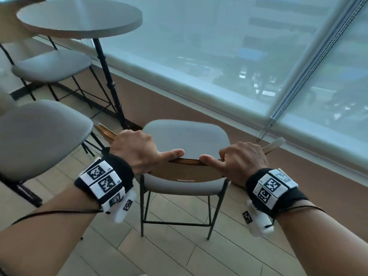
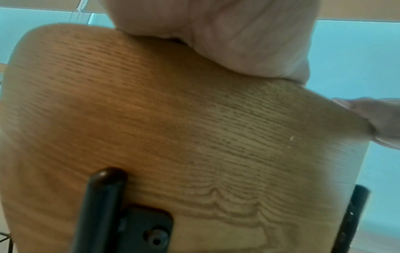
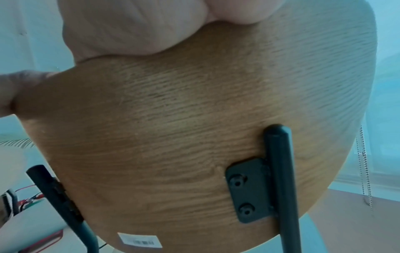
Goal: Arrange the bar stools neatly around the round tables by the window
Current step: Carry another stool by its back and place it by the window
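A bar stool [image 1: 186, 140] with a grey seat, a curved wooden backrest [image 1: 187, 170] and thin black legs stands in front of me, facing the window. My left hand [image 1: 137, 151] grips the left end of the backrest's top edge, thumb lying along the rim. At the right end my right hand [image 1: 242, 159] grips the same edge. Both wrist views show the wood-grain back of the backrest [image 2: 184, 128] [image 3: 184, 119] with black metal posts. The round table [image 1: 79, 15] stands at the upper left on a black leg.
A second grey stool [image 1: 41, 134] stands close at my left, a third [image 1: 51, 65] sits beyond, under the table. The window sill and roller blind [image 1: 219, 56] run behind the held stool, with a bead chain [image 1: 278, 114] hanging at the right. Wood-plank floor lies below.
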Demonstrator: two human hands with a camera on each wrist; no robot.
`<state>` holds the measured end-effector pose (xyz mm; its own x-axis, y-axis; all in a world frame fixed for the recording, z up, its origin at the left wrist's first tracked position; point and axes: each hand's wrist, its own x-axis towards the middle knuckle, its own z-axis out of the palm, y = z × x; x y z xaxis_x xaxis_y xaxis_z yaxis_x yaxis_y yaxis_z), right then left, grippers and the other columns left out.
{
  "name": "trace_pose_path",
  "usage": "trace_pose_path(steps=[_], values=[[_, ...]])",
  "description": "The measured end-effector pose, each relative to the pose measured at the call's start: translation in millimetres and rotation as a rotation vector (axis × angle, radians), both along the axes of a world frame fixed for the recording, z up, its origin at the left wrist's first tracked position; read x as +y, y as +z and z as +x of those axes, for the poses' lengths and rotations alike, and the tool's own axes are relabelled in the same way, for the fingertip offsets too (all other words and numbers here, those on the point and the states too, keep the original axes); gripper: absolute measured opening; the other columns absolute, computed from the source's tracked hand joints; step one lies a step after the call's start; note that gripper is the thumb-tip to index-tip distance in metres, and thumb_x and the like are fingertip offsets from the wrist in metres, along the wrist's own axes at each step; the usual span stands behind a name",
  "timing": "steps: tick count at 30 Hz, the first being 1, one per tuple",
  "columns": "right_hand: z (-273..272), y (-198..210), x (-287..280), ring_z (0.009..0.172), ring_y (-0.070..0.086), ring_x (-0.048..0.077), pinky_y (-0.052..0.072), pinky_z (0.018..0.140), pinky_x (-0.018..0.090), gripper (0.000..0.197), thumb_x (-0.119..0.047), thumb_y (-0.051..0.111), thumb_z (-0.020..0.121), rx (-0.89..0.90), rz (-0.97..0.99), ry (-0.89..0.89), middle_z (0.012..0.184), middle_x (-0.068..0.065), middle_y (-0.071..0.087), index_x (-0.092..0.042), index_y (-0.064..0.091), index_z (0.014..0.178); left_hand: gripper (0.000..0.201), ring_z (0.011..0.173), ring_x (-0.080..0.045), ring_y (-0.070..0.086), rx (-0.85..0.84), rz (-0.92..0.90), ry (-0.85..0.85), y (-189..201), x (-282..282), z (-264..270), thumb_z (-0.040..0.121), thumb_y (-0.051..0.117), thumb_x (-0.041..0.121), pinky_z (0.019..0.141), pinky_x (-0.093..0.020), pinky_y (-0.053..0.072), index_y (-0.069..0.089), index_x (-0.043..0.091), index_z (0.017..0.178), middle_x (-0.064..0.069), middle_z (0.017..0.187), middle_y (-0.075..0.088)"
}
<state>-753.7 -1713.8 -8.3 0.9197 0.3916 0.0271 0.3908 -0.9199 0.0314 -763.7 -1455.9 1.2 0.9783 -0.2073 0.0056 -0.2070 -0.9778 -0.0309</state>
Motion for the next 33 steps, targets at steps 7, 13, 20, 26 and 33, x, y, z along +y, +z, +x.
trace_pose_path(steps=[7,13,20,26,33], values=[[67,-10,-42,0.046,0.052,0.019,0.051,0.052,0.035,0.100,-0.094,-0.003,0.070,-0.026,-0.014,0.209,0.049,0.003,0.057,-0.016,0.056,0.050,0.103,0.056,-0.021,0.051,0.052,0.038,0.277,5,-55,-1,0.062,-0.004,0.095,0.058,-0.031,0.042,0.057,0.012,0.052,-0.008,0.054,0.053],[136,-11,-59,0.048,0.052,0.016,0.052,0.055,0.037,0.101,-0.096,-0.004,0.066,-0.003,0.050,0.395,0.053,0.000,0.057,-0.017,0.057,0.052,0.104,0.063,-0.024,0.055,0.122,0.017,0.488,5,-92,18,0.059,-0.005,0.096,0.068,-0.034,0.049,0.055,0.012,0.055,-0.010,0.057,0.054],[216,-10,-62,0.048,0.052,0.016,0.052,0.056,0.038,0.099,-0.096,-0.001,0.068,-0.015,0.048,0.582,0.052,-0.003,0.054,-0.018,0.058,0.053,0.103,0.060,-0.023,0.056,0.125,0.009,0.619,7,-116,61,0.060,-0.004,0.095,0.068,-0.034,0.046,0.056,0.013,0.054,-0.008,0.059,0.059],[295,-10,-74,0.048,0.054,0.011,0.053,0.056,0.036,0.096,-0.094,0.004,0.072,-0.036,0.062,0.729,0.052,-0.006,0.056,-0.020,0.062,0.054,0.099,0.064,-0.024,0.056,0.130,-0.045,0.755,9,-154,110,0.061,-0.003,0.095,0.073,-0.036,0.046,0.053,0.013,0.054,-0.009,0.060,0.057],[386,-8,-92,0.051,0.056,0.015,0.039,0.055,0.028,0.098,-0.095,0.003,0.070,-0.010,0.078,0.906,0.053,-0.003,0.059,-0.019,0.063,0.054,0.092,0.062,-0.023,0.053,0.131,-0.048,0.901,13,-209,169,0.068,0.002,0.093,0.071,-0.037,0.043,0.047,0.014,0.051,-0.006,0.053,0.046]])
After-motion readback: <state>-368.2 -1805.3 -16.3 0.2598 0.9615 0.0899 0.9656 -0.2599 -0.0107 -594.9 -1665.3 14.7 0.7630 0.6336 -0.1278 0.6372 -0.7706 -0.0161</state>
